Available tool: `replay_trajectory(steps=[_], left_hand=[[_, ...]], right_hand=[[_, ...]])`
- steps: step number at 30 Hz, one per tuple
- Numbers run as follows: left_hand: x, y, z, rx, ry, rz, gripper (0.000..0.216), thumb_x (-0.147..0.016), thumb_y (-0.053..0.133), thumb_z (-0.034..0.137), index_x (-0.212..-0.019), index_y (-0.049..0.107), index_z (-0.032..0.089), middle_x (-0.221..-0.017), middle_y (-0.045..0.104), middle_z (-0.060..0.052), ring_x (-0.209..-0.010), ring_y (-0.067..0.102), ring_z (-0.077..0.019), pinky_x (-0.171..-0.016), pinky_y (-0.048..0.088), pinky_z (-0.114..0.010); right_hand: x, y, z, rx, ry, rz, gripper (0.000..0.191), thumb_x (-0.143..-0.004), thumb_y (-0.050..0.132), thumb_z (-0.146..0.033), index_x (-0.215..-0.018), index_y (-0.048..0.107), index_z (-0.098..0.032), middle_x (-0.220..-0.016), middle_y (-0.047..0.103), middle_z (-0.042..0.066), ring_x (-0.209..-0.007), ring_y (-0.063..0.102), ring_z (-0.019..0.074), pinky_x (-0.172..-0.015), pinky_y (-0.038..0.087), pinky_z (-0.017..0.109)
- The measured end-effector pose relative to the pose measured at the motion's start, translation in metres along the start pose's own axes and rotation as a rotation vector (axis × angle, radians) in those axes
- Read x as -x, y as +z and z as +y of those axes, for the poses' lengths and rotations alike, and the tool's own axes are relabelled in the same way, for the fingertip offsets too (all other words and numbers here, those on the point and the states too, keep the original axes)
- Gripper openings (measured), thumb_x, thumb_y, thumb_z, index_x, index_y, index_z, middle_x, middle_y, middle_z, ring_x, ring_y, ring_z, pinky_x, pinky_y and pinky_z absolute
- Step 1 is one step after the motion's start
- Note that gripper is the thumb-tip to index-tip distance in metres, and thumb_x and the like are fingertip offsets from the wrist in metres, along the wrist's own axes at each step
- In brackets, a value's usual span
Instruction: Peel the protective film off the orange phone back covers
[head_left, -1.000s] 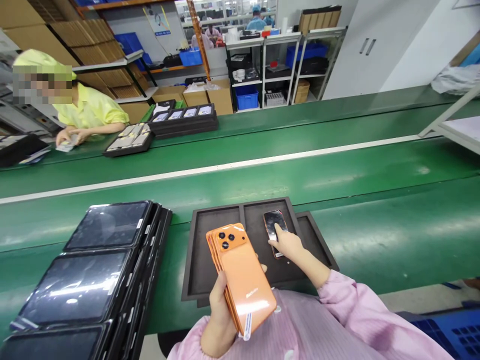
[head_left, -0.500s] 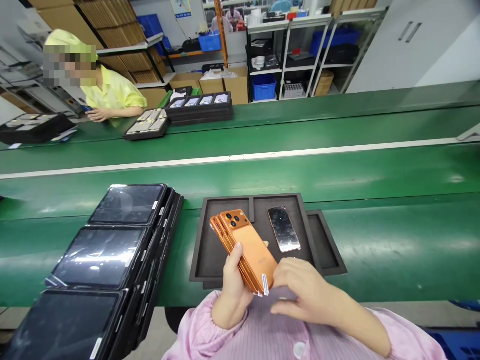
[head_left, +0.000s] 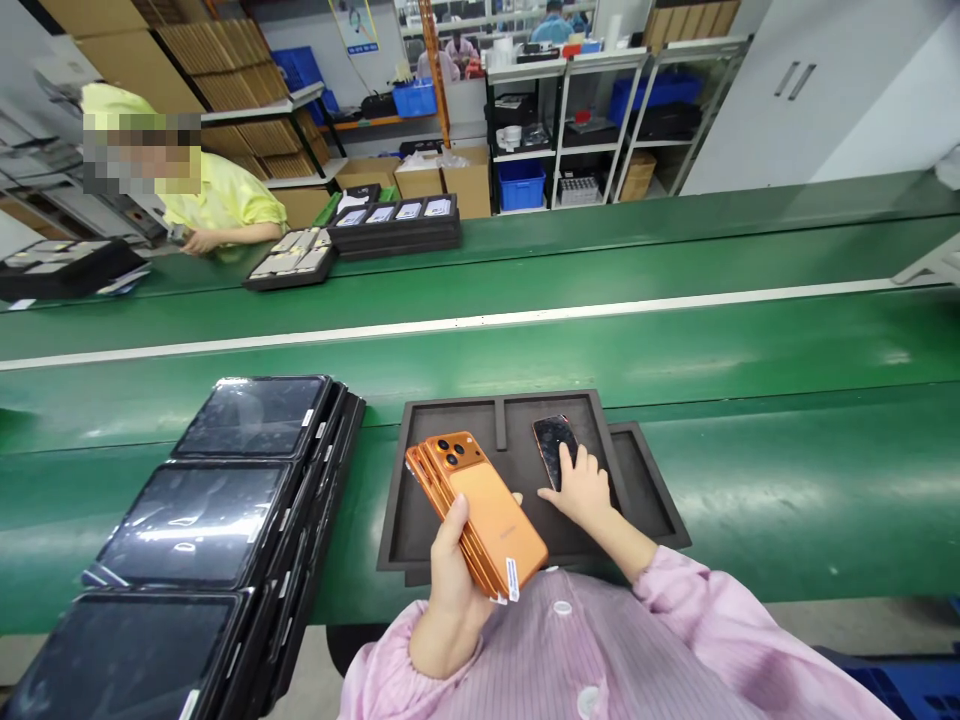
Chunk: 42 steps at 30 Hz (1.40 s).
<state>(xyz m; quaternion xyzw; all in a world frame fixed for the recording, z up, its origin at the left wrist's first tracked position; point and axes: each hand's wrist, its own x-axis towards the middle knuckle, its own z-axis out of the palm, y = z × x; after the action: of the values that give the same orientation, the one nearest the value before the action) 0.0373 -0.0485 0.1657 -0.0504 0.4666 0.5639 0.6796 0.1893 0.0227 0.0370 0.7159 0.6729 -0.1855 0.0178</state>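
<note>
My left hand [head_left: 451, 585] is wrapped round a fanned stack of several orange smartphones [head_left: 495, 515]. The top one lies back side up, with a triple camera at its upper end and a small white label tab at the bottom edge. Below and around the stack is a black tray [head_left: 517, 428] with a divider wall. One more smartphone [head_left: 549, 438] lies screen up in its right part. My right hand [head_left: 591, 492] is over that phone, fingers apart, index finger on the glass and thumb by its left edge. The hand hides the phone's lower part.
Stacked black trays with dark-screened tablets [head_left: 199, 520] stand at my left. Another black tray [head_left: 652, 490] sticks out under the right side of mine. Across the green bench [head_left: 675, 345] sits a person in yellow [head_left: 232, 200], near trays of parts [head_left: 397, 235].
My right hand has moved from beside the stack's lower end forward onto the phone in the tray. The stack in my left hand has shifted slightly left.
</note>
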Motion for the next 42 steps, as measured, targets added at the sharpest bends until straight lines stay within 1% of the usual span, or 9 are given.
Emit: replay_trajectory(steps=[8,14,16,19,21,25,32,37,42], left_hand=[[-0.001,-0.021,0.007,0.006,-0.081,-0.206,0.043,-0.074,0.062,0.046,-0.097,0.068,0.010,-0.089,0.073,-0.013,-0.080,0.069,-0.0272,-0.073,0.052,-0.036],[0.010,-0.005,0.008,0.012,-0.038,-0.292,0.052,-0.070,0.065,0.054,-0.095,0.068,0.009,-0.086,0.072,-0.013,-0.074,0.067,-0.0282,-0.066,0.050,-0.036],[0.009,-0.001,0.005,-0.003,-0.011,-0.217,0.050,-0.066,0.069,0.053,-0.091,0.069,0.009,-0.082,0.072,-0.013,-0.074,0.067,-0.0292,-0.069,0.050,-0.038],[0.006,0.005,0.003,0.002,0.044,-0.136,0.050,-0.060,0.073,0.053,-0.086,0.069,0.010,-0.081,0.073,-0.013,-0.076,0.066,-0.0291,-0.075,0.049,-0.039],[0.005,0.008,0.002,0.000,0.053,-0.132,0.051,-0.060,0.072,0.053,-0.086,0.068,0.010,-0.082,0.073,-0.013,-0.077,0.066,-0.0282,-0.077,0.049,-0.039],[0.008,0.011,0.000,-0.041,-0.011,-0.207,0.050,-0.065,0.068,0.053,-0.088,0.068,0.008,-0.083,0.072,-0.014,-0.079,0.066,-0.0286,-0.078,0.048,-0.039],[0.015,0.009,-0.008,-0.028,-0.091,-0.298,0.043,-0.063,0.071,0.049,-0.082,0.069,0.010,-0.079,0.072,-0.008,-0.078,0.066,-0.0271,-0.082,0.048,-0.038],[0.015,0.015,-0.006,-0.055,-0.131,-0.264,0.056,-0.061,0.069,0.057,-0.085,0.071,0.006,-0.082,0.073,-0.013,-0.075,0.066,-0.0251,-0.075,0.049,-0.034],[0.015,0.011,-0.007,-0.035,-0.097,-0.281,0.051,-0.059,0.074,0.052,-0.085,0.071,0.008,-0.082,0.073,-0.011,-0.074,0.065,-0.0235,-0.075,0.049,-0.033]], right_hand=[[-0.039,-0.022,0.023,0.006,-0.376,-0.049,0.067,-0.063,0.066,-0.009,-0.128,0.051,-0.014,-0.139,0.042,0.015,-0.125,0.037,0.0295,-0.104,0.028,0.038],[-0.043,-0.057,0.014,-0.126,-0.362,0.138,0.039,-0.083,0.048,-0.016,-0.121,0.050,-0.008,-0.130,0.050,0.022,-0.123,0.043,0.0301,-0.104,0.031,0.047],[-0.011,-0.070,0.004,-0.262,-0.529,0.172,0.025,-0.092,0.040,-0.029,-0.107,0.055,-0.016,-0.110,0.062,0.014,-0.104,0.057,0.0220,-0.091,0.044,0.038],[0.049,-0.094,-0.012,-0.657,-1.219,0.265,0.036,-0.088,0.047,-0.054,-0.091,0.054,-0.019,-0.081,0.064,0.006,-0.074,0.059,0.0182,-0.069,0.048,0.034],[0.078,-0.108,-0.022,-0.606,-1.345,0.348,0.029,-0.090,0.050,-0.045,-0.091,0.054,-0.017,-0.076,0.063,0.005,-0.068,0.056,0.0162,-0.062,0.046,0.031],[0.095,-0.124,-0.033,-0.601,-1.381,0.422,0.011,-0.092,0.047,-0.018,-0.086,0.056,-0.015,-0.072,0.063,0.005,-0.069,0.056,0.0142,-0.064,0.046,0.028],[0.097,-0.137,-0.026,-0.673,-1.276,0.215,0.026,-0.096,0.040,-0.035,-0.080,0.052,-0.017,-0.069,0.060,0.003,-0.064,0.054,0.0135,-0.060,0.045,0.028],[0.113,-0.135,-0.029,-0.484,-1.300,0.455,0.018,-0.093,0.045,-0.018,-0.079,0.055,-0.014,-0.067,0.061,0.005,-0.062,0.051,0.0145,-0.060,0.044,0.029],[0.114,-0.130,-0.033,-0.620,-1.244,0.359,0.025,-0.096,0.038,-0.020,-0.075,0.052,-0.017,-0.064,0.059,0.002,-0.060,0.052,0.0122,-0.057,0.046,0.024]])
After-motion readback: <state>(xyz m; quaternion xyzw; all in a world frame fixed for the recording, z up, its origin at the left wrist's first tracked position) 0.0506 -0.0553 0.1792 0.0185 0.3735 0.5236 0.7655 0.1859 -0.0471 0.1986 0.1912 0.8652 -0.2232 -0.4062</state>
